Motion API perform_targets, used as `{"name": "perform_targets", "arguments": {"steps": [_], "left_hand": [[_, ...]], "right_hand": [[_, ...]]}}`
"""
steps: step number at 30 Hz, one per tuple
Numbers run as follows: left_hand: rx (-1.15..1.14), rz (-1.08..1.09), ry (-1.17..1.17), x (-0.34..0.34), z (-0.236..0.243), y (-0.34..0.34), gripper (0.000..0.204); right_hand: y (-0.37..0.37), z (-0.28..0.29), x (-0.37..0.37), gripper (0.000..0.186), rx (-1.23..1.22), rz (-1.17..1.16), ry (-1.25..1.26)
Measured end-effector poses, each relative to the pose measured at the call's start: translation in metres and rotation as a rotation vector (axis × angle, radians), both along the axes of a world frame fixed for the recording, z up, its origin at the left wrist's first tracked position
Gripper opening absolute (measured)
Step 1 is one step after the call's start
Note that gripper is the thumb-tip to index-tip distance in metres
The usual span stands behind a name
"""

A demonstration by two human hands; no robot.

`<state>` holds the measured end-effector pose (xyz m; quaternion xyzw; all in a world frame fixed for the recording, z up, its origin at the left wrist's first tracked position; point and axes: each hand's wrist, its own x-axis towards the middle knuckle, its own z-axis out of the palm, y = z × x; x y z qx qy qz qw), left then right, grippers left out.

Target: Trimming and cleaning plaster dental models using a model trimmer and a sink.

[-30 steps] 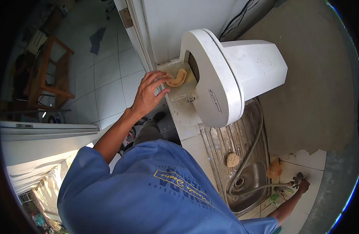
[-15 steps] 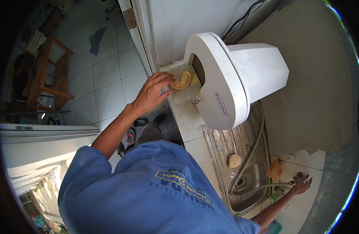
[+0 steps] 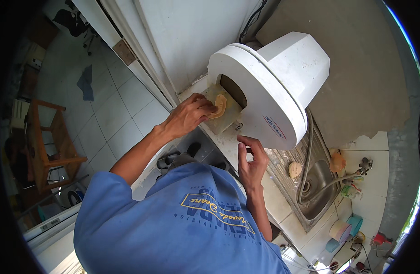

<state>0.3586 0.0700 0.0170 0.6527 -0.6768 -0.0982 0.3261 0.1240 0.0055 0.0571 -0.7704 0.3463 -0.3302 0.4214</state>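
Note:
A cream horseshoe-shaped dental cast (image 3: 220,105) lies on the flat metal table (image 3: 228,121) of a white model trimmer (image 3: 251,86), in front of its dark opening. My left hand (image 3: 189,116) has its fingers closed on the cast's near left end; the fingertips are partly hidden. Just in front of the trimmer's lower edge, near a small metal knob (image 3: 238,126), my right hand (image 3: 253,166) is raised with thumb and fingers apart. Nothing shows in it.
Right of the trimmer is a steel sink (image 3: 323,182) with a hose (image 3: 307,160); another pale plaster piece (image 3: 295,170) sits on its drainboard. A tap (image 3: 366,164) is on the tiled wall. Bowls (image 3: 340,230) stand farther right. A door frame (image 3: 128,50) rises at the left.
My right hand has come from the tap to the front of the trimmer. My left fingers have closed onto the cast. The view has turned, shifting the sink rightward.

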Motion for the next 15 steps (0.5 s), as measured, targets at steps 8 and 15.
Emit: {"name": "perform_targets", "arguments": {"steps": [8, 15], "left_hand": [[-0.146, 0.117, 0.052, -0.015, -0.012, -0.021, 0.038], [-0.187, 0.147, 0.082, -0.016, -0.015, -0.031, 0.038]], "right_hand": [[0.0, -0.035, 0.075, 0.031, -0.055, -0.12, 0.193], [0.003, -0.051, 0.092, 0.046, -0.154, -0.226, 0.161]]}}
